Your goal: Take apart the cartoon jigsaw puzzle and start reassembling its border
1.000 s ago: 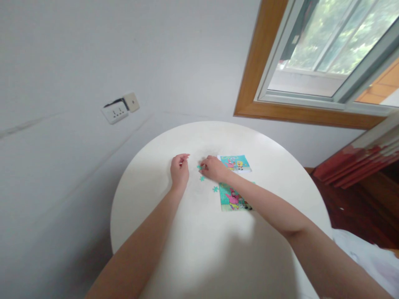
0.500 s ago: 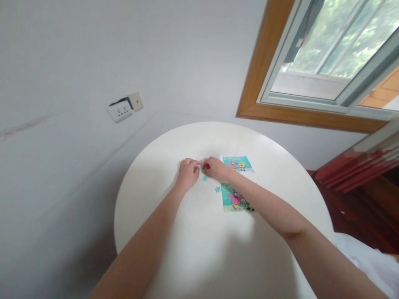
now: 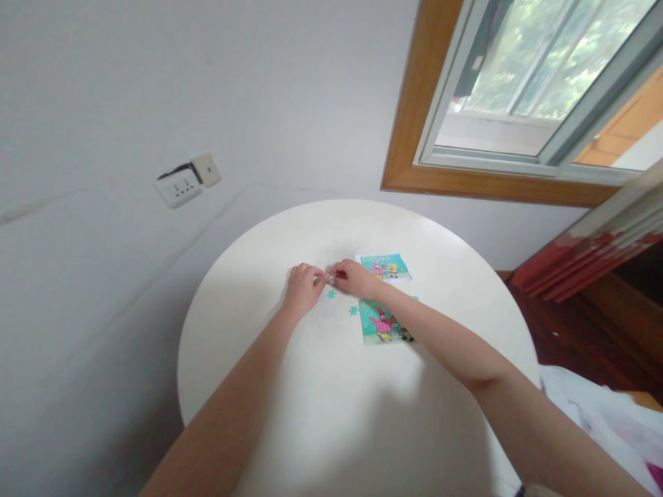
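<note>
A white plastic wall socket (image 3: 179,188) is mounted at far left, above a round white bench (image 3: 217,359). On the bench, left of centre, the bare left hand (image 3: 305,288) is held palm down, its thumb and fingers drawn toward one another, its fingertips brought up to those of the other hand. What, if anything, is pinched there cannot be told, the spot being too small and partly covered. Just nearer, a small, flat, teal jigsaw piece with lobed edges (image 3: 331,294) is left untouched. The bare right hand (image 3: 352,276) is curled from the right, its fingertips bunched; its grip cannot be made out either. A second teal piece (image 3: 353,311) is seen near right, just beside a teal rectangular puzzle with a pink cartoon figure (image 3: 370,324), crossed by the right forearm. Beyond it, a teal-and-white printed picture card (image 3: 398,264) is laid flat. Pieces this small would be best handled lightly by their edges, with fingertips only, so that lobes are not bent; the right forearm is best kept raised, lest the puzzle be nudged.
</note>
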The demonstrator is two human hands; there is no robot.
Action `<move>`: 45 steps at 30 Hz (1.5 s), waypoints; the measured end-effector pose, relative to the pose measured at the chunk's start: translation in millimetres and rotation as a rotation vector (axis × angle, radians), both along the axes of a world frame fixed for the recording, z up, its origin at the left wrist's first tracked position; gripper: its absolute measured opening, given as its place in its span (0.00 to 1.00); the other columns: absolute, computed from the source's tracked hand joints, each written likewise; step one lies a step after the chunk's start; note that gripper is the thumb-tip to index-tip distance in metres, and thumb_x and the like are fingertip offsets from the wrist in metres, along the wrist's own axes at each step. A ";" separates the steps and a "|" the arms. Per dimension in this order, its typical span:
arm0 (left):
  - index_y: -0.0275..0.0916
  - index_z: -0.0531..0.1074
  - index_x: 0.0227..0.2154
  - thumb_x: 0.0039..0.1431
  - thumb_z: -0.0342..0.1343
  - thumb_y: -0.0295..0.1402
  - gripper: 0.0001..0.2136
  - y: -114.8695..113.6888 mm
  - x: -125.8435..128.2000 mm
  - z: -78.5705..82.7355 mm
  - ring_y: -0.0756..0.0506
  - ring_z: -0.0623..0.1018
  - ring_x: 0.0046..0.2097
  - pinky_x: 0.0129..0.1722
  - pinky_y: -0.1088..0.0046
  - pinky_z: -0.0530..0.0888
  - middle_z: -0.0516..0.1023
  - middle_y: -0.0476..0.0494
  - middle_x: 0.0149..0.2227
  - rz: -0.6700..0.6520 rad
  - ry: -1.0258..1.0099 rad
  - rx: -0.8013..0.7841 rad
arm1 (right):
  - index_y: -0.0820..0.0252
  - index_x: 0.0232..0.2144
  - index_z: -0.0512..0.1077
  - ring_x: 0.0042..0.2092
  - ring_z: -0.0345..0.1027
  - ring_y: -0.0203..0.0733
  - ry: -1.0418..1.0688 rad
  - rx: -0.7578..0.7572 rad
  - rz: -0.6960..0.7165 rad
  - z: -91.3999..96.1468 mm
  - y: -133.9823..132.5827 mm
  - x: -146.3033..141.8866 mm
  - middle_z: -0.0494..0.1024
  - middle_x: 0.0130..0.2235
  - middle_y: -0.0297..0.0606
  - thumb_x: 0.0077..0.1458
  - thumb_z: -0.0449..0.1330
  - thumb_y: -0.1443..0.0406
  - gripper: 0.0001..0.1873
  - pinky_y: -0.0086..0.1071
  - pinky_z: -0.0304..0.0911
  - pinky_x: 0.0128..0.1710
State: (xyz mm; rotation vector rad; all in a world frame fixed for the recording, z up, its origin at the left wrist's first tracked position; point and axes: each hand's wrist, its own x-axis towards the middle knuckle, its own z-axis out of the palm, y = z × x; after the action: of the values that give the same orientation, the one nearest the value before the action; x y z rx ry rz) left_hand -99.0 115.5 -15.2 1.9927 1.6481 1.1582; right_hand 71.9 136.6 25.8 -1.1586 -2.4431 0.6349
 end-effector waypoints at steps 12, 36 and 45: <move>0.37 0.72 0.34 0.57 0.51 0.45 0.15 -55.1 78.4 31.6 0.46 0.76 0.37 0.37 0.72 0.72 0.78 0.45 0.34 -0.142 -0.588 -0.155 | 0.63 0.30 0.74 0.34 0.67 0.35 0.291 -0.022 0.155 48.7 -43.2 78.4 0.75 0.29 0.36 0.60 0.54 0.61 0.14 0.29 0.61 0.36; 0.45 0.61 0.59 0.66 0.47 0.36 0.19 -117.1 119.3 19.8 0.42 0.60 0.64 0.63 0.59 0.58 0.62 0.46 0.63 -0.783 0.584 0.043 | 0.64 0.33 0.75 0.38 0.65 0.42 -0.074 0.107 0.251 7.1 -47.5 179.3 0.74 0.32 0.42 0.63 0.50 0.65 0.14 0.37 0.58 0.45; 0.43 0.62 0.60 0.67 0.45 0.36 0.19 -116.7 119.6 18.2 0.41 0.60 0.64 0.63 0.58 0.58 0.63 0.44 0.62 -0.780 0.595 0.090 | 0.64 0.32 0.76 0.38 0.64 0.43 -0.121 0.157 0.275 6.5 -47.0 177.3 0.73 0.29 0.42 0.62 0.52 0.66 0.14 0.36 0.59 0.44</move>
State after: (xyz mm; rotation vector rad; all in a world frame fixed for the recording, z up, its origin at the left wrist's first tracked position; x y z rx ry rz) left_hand 20.6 -1.2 3.0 2.8201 0.8098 0.3704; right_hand 249.3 89.6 32.3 -0.8301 -2.7268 0.4491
